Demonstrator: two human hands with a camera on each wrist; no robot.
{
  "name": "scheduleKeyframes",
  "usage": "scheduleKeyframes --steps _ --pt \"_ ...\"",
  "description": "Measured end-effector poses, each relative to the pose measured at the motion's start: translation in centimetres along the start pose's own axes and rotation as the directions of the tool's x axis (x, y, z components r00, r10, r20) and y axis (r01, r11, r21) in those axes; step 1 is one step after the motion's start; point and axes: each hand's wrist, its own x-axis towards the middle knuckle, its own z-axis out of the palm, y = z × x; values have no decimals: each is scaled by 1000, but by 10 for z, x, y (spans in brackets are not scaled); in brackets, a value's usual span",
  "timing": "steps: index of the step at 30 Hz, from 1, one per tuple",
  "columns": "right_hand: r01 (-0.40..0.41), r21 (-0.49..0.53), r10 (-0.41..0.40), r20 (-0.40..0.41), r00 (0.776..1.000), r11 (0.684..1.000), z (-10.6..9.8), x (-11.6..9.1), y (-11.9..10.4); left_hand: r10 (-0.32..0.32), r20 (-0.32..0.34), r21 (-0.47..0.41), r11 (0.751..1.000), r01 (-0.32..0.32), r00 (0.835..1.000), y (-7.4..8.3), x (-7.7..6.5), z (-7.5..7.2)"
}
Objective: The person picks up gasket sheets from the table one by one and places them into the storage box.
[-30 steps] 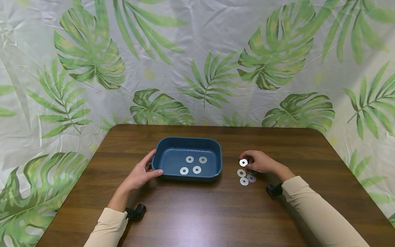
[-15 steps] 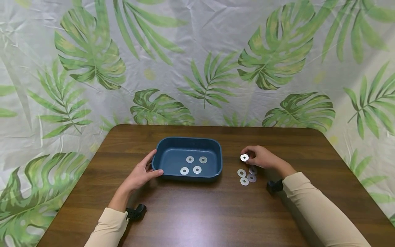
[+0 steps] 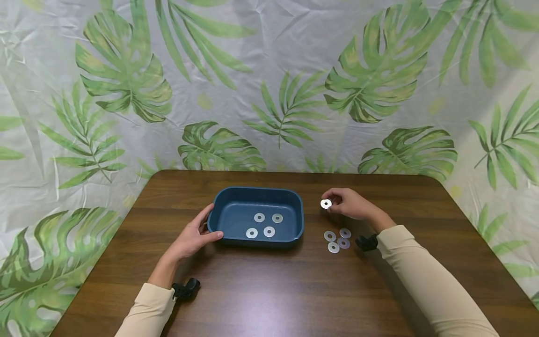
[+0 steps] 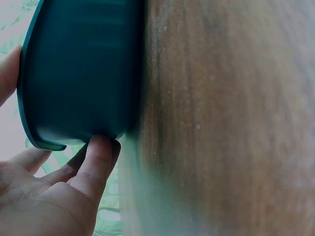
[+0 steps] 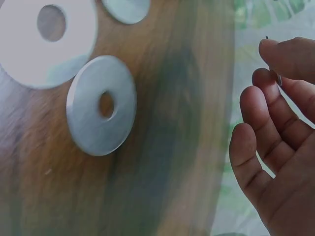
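Note:
A deep blue tray (image 3: 227, 216) with rounded corners sits on the table, several flat metal washers (image 3: 256, 216) lying spread on its floor. My left hand (image 3: 189, 239) grips its left end, thumb over the front corner of the rim. In the left wrist view, fingers (image 4: 93, 164) touch the outer wall (image 4: 78, 73) from below. To the right of the tray, my right hand (image 3: 354, 205) pinches one washer (image 3: 322, 203) between thumb and fingertips, raised over the table. From the right wrist it shows edge-on. Several more washers (image 3: 326, 236) lie grouped on the table nearer me.
The brown wooden table (image 3: 261, 290) ends at a far edge just behind the tray. A pale leaf-print cloth (image 3: 294, 56) hangs beyond it. Black cameras (image 3: 187, 289) are strapped to both wrists.
My right hand, pinching the washer, has moved up from the group toward the far edge and slightly left, uncovering a washer in the group. My left hand and the tray stay put.

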Motion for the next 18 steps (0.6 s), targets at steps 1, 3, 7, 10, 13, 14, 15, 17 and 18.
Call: scheduleKeyframes --steps 1,3,7,10,13,14,15,17,18 --pt "4 3 -4 -2 1000 1000 0 2 -1 -1 0 0 1000 1 1000 0 0 0" --pt "11 18 -11 -1 1000 1000 0 5 -5 -2 -1 -3 1000 2 1000 0 0 0" --pt "24 35 -24 7 1000 999 -2 10 -12 -2 -4 -12 1000 2 1000 0 0 1" --pt "34 49 -36 24 999 998 -2 12 -20 -2 -5 -13 1000 1 1000 -1 0 1" --pt "50 66 -52 41 998 997 -2 13 -31 -4 -6 -12 1000 4 1000 -1 0 1" --pt "56 68 -59 46 997 996 -2 13 -35 -6 -7 -14 1000 5 1000 -1 0 1" --pt "64 70 -67 49 997 996 -2 14 -39 -7 -8 -15 1000 7 1000 -1 0 1" --pt "76 70 -80 53 995 995 -1 15 -47 -7 -8 -15 1000 7 1000 -1 0 1" --pt "85 70 -89 57 994 994 -1 15 -51 -8 -8 -17 1000 7 1000 -1 0 1"
